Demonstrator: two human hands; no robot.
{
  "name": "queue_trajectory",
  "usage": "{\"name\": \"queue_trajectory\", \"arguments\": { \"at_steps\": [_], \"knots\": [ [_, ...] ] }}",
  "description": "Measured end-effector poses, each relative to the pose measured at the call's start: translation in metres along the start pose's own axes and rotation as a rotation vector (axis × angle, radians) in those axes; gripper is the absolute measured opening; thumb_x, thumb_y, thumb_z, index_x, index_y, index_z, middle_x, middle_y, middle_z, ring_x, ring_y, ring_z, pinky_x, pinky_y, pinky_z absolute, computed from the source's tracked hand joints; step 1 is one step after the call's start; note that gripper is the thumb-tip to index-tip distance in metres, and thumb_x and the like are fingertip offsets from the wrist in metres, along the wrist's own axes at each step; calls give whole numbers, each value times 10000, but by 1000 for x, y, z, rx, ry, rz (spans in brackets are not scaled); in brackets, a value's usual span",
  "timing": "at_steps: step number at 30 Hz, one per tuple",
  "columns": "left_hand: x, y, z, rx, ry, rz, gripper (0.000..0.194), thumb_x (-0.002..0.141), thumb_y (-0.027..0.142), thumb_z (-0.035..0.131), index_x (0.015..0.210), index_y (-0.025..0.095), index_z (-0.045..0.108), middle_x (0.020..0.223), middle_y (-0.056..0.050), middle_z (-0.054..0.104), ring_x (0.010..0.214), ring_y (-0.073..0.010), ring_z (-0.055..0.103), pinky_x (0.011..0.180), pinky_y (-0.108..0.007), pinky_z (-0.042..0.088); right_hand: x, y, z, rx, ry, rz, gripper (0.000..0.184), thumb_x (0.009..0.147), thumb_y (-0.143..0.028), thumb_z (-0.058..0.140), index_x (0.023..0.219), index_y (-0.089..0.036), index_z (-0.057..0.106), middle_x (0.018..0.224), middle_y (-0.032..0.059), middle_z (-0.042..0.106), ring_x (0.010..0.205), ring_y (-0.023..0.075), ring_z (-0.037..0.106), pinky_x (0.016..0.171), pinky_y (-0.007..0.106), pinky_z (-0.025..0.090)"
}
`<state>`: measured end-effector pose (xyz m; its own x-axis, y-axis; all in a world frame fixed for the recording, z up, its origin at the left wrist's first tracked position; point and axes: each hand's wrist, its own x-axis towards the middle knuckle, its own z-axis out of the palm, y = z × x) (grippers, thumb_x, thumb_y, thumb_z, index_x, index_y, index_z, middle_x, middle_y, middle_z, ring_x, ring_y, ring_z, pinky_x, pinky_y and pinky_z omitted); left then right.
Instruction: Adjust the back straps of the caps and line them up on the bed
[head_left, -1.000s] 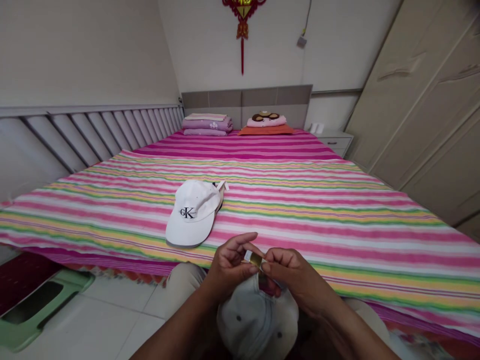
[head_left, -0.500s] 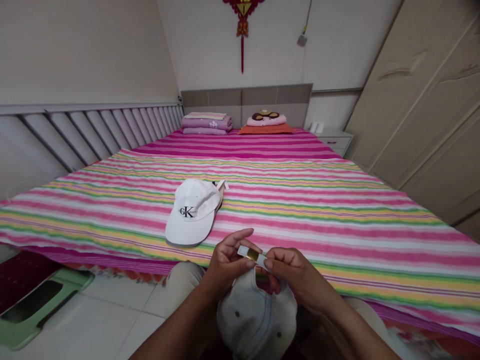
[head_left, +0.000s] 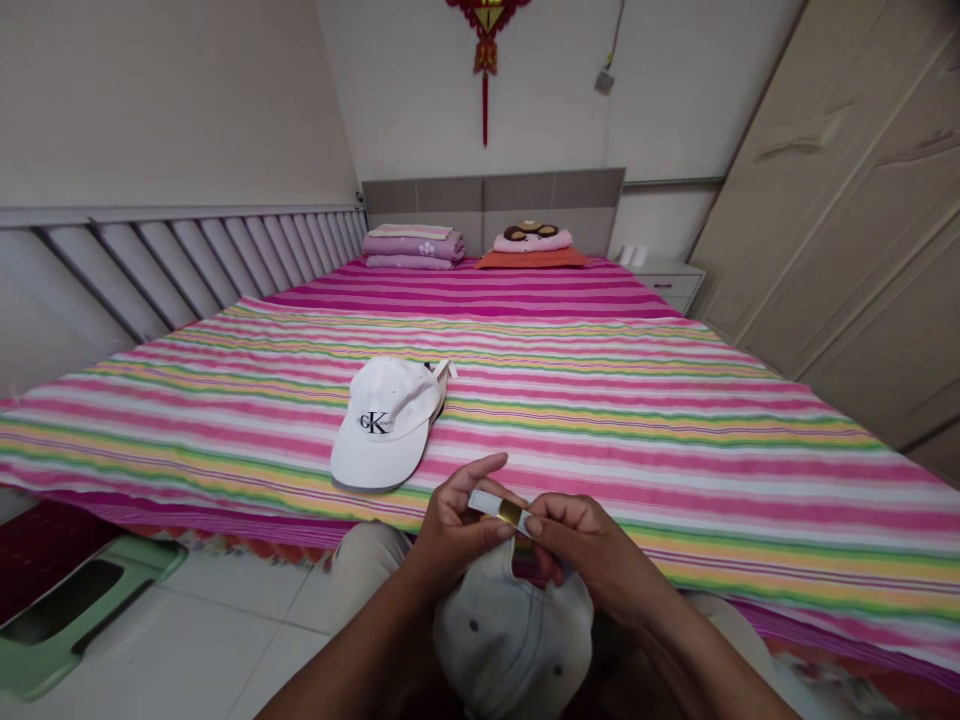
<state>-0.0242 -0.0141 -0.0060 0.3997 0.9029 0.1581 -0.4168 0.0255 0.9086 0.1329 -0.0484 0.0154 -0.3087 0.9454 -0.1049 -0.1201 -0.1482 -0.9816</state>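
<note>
Left hand (head_left: 457,530) and right hand (head_left: 596,550) half-closed, fingertips pinching the gold strap buckle (head_left: 510,512) above the white cap (head_left: 510,630); CK cap (head_left: 384,425) lying apart on the striped bedsheet (head_left: 675,440).

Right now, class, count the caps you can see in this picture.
2. One white CK cap lies on the striped bedspread; the other cap sits below the left hand and right hand, which pinch its strap.

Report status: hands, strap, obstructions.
Left hand, right hand pinching white strap, brass buckle. Pale cap below, in lap. Second white cap ahead on bed.
</note>
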Motion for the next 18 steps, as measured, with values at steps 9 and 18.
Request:
{"name": "queue_trajectory", "arguments": {
  "at_steps": [9,18],
  "knots": [
    [0,0,-2,96,-52,33,665,556,135,730,1176,187,495,795,-31,662,667,-128,596,606,-215,442,0,1,1,25,15,22,366,666,-483,628,601,-131,549,449,-22,526,375,63,414,395,198,288],
    [30,11,-19,11,-317,-180,605,735,603,424,1091,138,576,943,-133,634,882,-220,573,719,-312,429,4,-6,-6,19,14,-15,336,699,-413,624,553,-131,513,414,-28,493,364,41,356,388,195,213]
  ]
}}
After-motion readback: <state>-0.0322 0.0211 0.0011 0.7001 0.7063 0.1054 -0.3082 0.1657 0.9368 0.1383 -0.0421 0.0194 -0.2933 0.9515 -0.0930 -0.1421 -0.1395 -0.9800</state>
